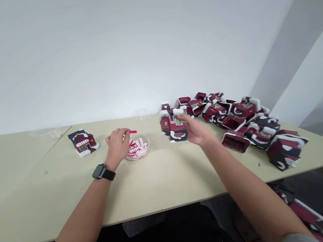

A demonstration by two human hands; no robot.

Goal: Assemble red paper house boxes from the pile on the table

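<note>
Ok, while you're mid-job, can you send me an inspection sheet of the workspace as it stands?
surface: pale beige-green table, two panels meeting at a diagonal seam
job's things: red-and-black house model with white trim; thin red strip; clear round bowl of red-and-white pieces
clutter: heap of red-and-black house shells; flat-lying house model; faint clear plastic lids
hands: left hand, wearing a black wristwatch, holds the strip above the bowl; right hand touches the house model
cables: nothing seen
surroundings: white wall; more house shells on the dark floor
</note>
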